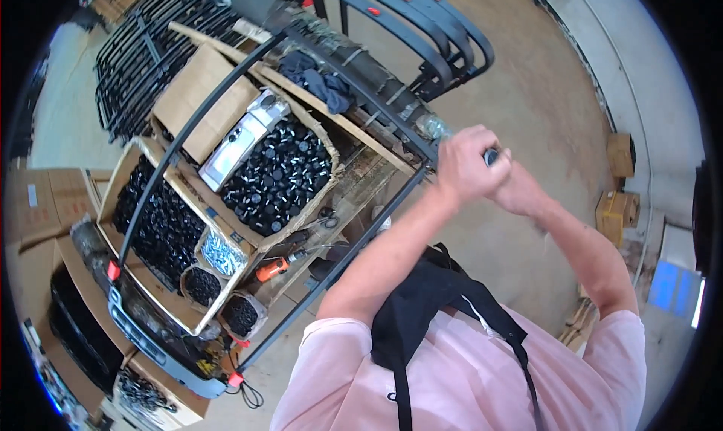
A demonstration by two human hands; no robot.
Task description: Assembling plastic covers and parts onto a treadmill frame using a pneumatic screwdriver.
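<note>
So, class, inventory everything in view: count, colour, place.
Capped studs: many, black, left of centre
Parts: many, black, left
Boxy device: one, silver, beside studs
Screws: many, silvery, below studs
Tool: one, orange, near screws
Curved bars: several, dark, top
Stacked frames: several, black, upper left
Bar frame: one, black, around studs
Boxes: several, brown, both sides
Round-ended object: one, dark, at hands
Shirt: one, pink, bottom
Left hand: one, bare, right of centre
Right hand: one, bare, beside it

floor (538,114): dull tan | wall (651,62): white, right side | cardboard boxes (614,209): near wall | workbench (352,199): wooden, left
</note>
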